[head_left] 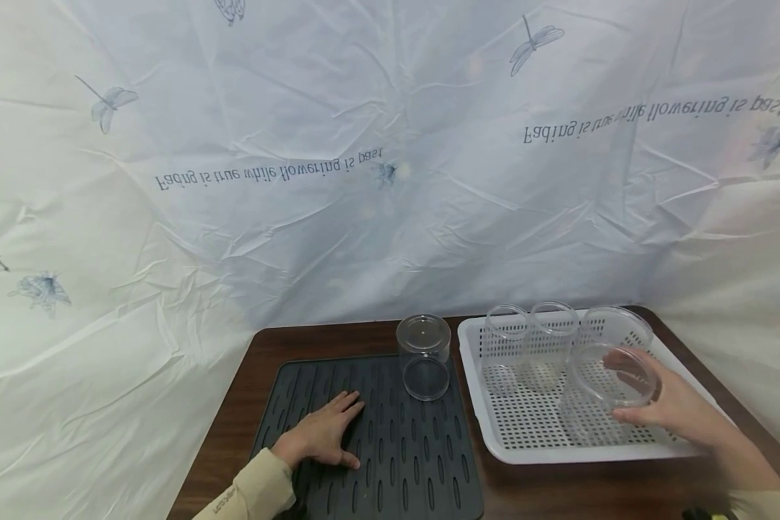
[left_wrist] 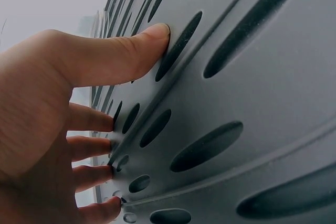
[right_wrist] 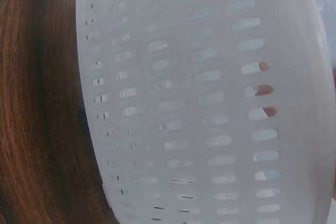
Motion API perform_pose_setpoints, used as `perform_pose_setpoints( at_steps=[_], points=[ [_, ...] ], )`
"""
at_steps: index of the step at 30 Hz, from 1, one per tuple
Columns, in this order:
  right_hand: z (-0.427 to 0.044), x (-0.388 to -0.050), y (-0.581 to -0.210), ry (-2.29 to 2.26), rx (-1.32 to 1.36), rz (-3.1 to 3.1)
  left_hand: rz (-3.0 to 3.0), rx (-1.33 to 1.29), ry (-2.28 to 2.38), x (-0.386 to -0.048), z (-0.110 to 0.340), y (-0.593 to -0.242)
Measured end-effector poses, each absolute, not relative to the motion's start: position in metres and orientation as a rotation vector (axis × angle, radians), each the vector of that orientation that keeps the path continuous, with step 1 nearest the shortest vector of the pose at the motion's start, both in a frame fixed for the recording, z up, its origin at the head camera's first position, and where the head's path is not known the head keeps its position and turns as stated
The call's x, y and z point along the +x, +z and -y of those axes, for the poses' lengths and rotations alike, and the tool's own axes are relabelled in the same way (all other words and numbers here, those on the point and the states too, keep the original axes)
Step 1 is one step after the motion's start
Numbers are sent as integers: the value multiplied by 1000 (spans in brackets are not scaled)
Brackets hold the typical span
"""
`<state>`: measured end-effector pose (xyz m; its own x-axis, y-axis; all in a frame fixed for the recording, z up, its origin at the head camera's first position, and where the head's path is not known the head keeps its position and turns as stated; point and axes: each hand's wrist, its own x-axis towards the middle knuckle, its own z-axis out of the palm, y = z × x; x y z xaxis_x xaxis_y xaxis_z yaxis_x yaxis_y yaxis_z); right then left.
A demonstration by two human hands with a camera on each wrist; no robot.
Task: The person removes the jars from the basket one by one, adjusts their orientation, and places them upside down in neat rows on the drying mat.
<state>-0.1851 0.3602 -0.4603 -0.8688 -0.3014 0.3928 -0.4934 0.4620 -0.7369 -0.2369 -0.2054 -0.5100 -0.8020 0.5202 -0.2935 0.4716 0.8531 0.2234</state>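
My left hand [head_left: 325, 433] rests on a dark grey drying mat [head_left: 403, 448], fingers spread. The left wrist view shows its thumb [left_wrist: 126, 56] and fingertips touching the slotted mat surface [left_wrist: 262, 98]. My right hand [head_left: 679, 401] is over a white perforated basket [head_left: 484, 415], thumb and fingers around the upper part of a clear, round, open-topped container [head_left: 588, 404]. The right wrist view shows mostly the basket's slotted wall [right_wrist: 226, 124], with bits of fingers behind a few slots. On the mat's far right corner stands another clear container [head_left: 427, 361], upside down.
In the basket's back part stand more clear containers, two narrower ones [head_left: 505, 343] [head_left: 551, 347] and a wider one [head_left: 614, 328]. The basket and mat lie side by side on a brown wooden table [head_left: 234, 426]. A pale printed sheet [head_left: 338, 238] hangs behind.
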Motion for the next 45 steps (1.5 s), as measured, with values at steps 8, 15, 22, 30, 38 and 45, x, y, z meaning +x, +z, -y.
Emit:
perform_pose_setpoints(
  at_steps=[8,15,22,30,38,45],
  points=[
    [-352,-181,-448,1296,637,2505,-2683,733,200,-239,205,-510],
    [-346,-177,-441,1245,617,2476,-2678,737,200,-237,206,-510],
    [-341,-178,-433,1235,611,2437,-2679,731,203,-236,206,-509],
    [-334,-179,-423,1239,584,2406,-2680,729,215,-235,206,-509],
    [-328,-181,-414,1238,595,2412,-2679,737,220,-235,206,-510],
    [-322,-182,-403,1200,612,2402,-2677,739,222,-236,207,-509]
  ],
)
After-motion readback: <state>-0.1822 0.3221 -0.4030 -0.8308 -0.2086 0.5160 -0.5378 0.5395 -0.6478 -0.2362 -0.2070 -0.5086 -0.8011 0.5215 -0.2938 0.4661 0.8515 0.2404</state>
